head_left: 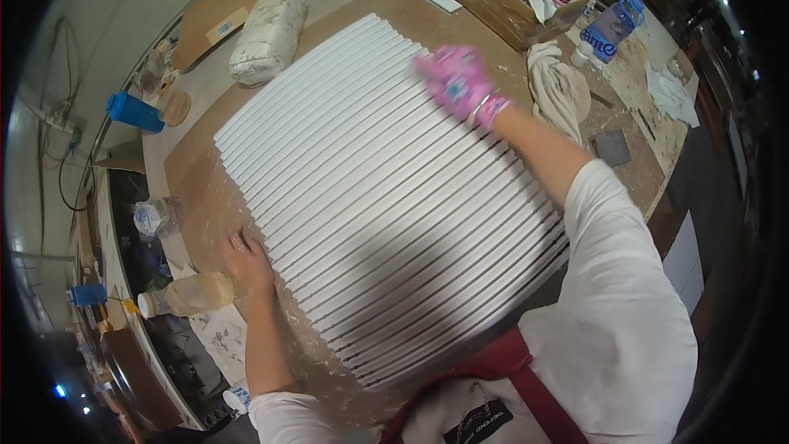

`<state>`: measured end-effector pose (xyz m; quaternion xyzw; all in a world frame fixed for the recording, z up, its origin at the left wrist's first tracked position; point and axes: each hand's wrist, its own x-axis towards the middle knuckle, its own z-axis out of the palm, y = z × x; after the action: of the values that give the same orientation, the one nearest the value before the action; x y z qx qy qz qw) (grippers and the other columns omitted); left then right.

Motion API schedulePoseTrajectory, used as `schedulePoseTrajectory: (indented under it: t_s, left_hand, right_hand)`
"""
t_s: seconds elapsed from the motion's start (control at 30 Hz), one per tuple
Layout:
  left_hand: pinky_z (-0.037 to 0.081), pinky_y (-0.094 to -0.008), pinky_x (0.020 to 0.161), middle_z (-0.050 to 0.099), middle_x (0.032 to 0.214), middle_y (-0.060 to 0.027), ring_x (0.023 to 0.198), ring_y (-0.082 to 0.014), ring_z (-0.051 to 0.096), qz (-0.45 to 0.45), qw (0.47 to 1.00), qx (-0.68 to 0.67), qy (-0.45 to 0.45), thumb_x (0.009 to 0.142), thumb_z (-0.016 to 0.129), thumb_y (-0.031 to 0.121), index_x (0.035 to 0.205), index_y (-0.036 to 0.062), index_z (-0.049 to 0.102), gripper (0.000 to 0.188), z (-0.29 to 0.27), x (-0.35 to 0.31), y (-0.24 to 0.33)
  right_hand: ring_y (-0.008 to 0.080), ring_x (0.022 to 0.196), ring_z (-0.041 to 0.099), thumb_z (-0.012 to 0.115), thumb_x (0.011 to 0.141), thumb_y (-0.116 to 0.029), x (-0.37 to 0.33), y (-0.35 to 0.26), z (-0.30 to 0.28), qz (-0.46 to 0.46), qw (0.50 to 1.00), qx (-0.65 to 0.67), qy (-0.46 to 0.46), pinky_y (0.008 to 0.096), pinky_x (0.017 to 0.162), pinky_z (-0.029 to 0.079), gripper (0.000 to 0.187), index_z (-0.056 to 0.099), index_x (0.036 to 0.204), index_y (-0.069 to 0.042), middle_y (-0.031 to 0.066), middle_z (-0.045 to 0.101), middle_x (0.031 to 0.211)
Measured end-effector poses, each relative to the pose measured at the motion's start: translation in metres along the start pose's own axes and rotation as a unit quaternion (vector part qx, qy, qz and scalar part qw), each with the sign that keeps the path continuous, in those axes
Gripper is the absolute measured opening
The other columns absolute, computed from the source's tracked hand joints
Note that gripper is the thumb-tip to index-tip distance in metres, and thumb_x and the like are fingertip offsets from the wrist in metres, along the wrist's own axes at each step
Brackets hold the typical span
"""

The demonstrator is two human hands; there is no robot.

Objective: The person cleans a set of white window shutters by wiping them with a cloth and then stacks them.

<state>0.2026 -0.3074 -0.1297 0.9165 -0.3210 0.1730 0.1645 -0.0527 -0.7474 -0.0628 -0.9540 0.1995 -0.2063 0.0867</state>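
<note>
Many long white slats (pixel 353 173) lie side by side on the brown worktable, with narrow dark gaps between them. My right hand (pixel 457 86), in a pink patterned glove, reaches over the far right ends of the slats and touches or hovers just above them. It is smeared by motion and its fingers are unclear, so I cannot make out whether it holds anything. My bare left hand (pixel 248 263) rests on the tabletop beside the left ends of the slats, with its fingers apart and nothing in them.
A white-wrapped block (pixel 268 37) and a cardboard box (pixel 501 0) stand at the back. To the right are a beige cloth (pixel 555 90), a blue-tinted bottle (pixel 612 29) and a grey square pad (pixel 611 148). On the left are a blue cup (pixel 136 113) and a bottle of cloudy liquid (pixel 191 294).
</note>
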Motion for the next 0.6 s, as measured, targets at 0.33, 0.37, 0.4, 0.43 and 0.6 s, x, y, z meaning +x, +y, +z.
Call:
schedulePoseTrajectory:
  t_s: [0.33, 0.37, 0.4, 0.43, 0.6]
  left_hand:
    - [0.044, -0.0471, 0.087, 0.056, 0.108, -0.0198, 0.1, -0.0391, 0.054, 0.003, 0.999, 0.04, 0.006, 0.087, 0.052, 0.013, 0.112, 0.0021, 0.059, 0.028, 0.0, -0.001, 0.005]
    - [0.044, -0.0471, 0.087, 0.056, 0.108, -0.0198, 0.1, -0.0391, 0.054, 0.0, 0.999, 0.043, 0.004, 0.087, 0.052, 0.013, 0.112, 0.0021, 0.059, 0.028, 0.002, -0.001, 0.005]
    - [0.044, -0.0471, 0.087, 0.056, 0.107, -0.0193, 0.1, -0.0385, 0.054, 0.007, 0.999, 0.044, 0.011, 0.087, 0.053, 0.014, 0.113, 0.0035, 0.06, 0.028, 0.002, -0.001, 0.004]
    - [0.045, -0.0471, 0.087, 0.057, 0.107, -0.0188, 0.1, -0.0379, 0.055, 0.008, 0.999, 0.046, 0.02, 0.087, 0.054, 0.015, 0.113, 0.0048, 0.06, 0.029, 0.003, -0.001, 0.003]
    - [0.046, -0.0456, 0.087, 0.057, 0.113, -0.0158, 0.102, -0.035, 0.056, 0.007, 0.995, 0.094, 0.023, 0.086, 0.056, 0.021, 0.114, 0.0096, 0.061, 0.031, 0.009, -0.003, -0.008]
  right_hand:
    - [0.0334, 0.093, 0.06, 0.061, 0.08, -0.026, -0.054, 0.041, -0.039, 0.03, 0.989, -0.146, 0.016, 0.0427, 0.08, 0.049, 0.037, 0.057, 0.116, -0.016, 0.0136, 0.061, 0.103]
    - [0.0336, 0.094, 0.06, 0.061, 0.081, -0.025, -0.057, 0.055, -0.041, 0.066, 0.981, -0.182, 0.013, 0.0432, 0.081, 0.049, 0.037, 0.057, 0.116, -0.015, 0.0139, 0.061, 0.101]
    - [0.0339, 0.094, 0.06, 0.061, 0.082, -0.025, -0.055, 0.049, -0.038, 0.071, 0.985, -0.154, 0.032, 0.0437, 0.081, 0.049, 0.036, 0.057, 0.116, -0.014, 0.0144, 0.061, 0.101]
    - [0.0343, 0.094, 0.06, 0.061, 0.083, -0.025, -0.048, 0.036, -0.038, 0.068, 0.989, -0.125, 0.051, 0.0443, 0.081, 0.048, 0.035, 0.057, 0.115, -0.013, 0.015, 0.061, 0.1]
    - [0.0339, 0.082, 0.061, 0.06, 0.084, -0.018, -0.047, -0.001, -0.018, -0.011, 0.999, -0.002, -0.044, 0.0438, 0.073, 0.049, 0.033, 0.057, 0.116, -0.009, 0.0161, 0.061, 0.095]
